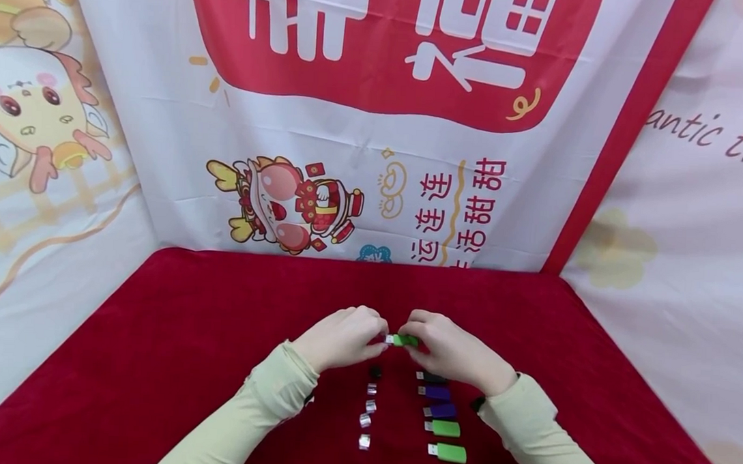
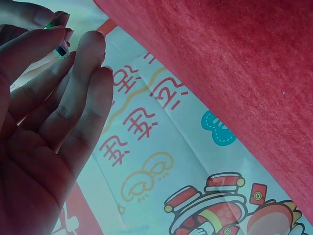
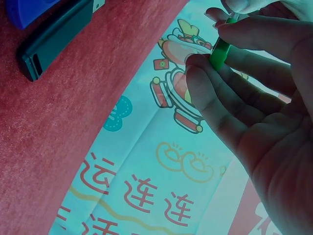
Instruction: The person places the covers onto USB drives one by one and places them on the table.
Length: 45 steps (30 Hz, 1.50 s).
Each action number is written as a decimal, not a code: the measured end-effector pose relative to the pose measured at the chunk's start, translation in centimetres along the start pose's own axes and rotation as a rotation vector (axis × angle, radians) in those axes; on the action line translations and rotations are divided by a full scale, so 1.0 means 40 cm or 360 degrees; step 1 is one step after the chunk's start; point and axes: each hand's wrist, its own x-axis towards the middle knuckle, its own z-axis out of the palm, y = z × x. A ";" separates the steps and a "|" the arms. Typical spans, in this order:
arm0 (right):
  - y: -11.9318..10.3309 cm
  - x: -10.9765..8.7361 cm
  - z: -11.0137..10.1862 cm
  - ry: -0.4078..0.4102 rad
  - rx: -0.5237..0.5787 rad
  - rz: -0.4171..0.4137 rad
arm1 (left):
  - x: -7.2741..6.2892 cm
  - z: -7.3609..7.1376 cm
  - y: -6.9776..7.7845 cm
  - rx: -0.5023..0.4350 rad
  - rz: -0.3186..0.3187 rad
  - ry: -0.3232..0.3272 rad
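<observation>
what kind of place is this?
Probably a staged booth for recording tabletop handling, not a lived-in room: printed fabric hangings enclose the far side and both flanks, a red cloth covers the work surface, and USB sticks lie in a column beside small caps.

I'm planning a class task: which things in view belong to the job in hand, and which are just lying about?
Likely in the job:
green USB stick in the right hand
other USB sticks
row of small pieces, apparently caps

Just surroundings:
red cloth
printed hangings
</observation>
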 end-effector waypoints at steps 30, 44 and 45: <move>-0.001 0.002 0.010 -0.0031 0.0001 0.0010 | 0.001 0.007 0.004 0.0014 -0.0038 -0.0024; -0.008 0.002 0.007 -0.0012 -0.0042 -0.0011 | 0.003 0.006 0.007 -0.0007 -0.0028 -0.0017; -0.008 0.002 0.006 -0.0008 -0.0044 -0.0015 | 0.003 0.005 0.008 -0.0011 -0.0026 -0.0017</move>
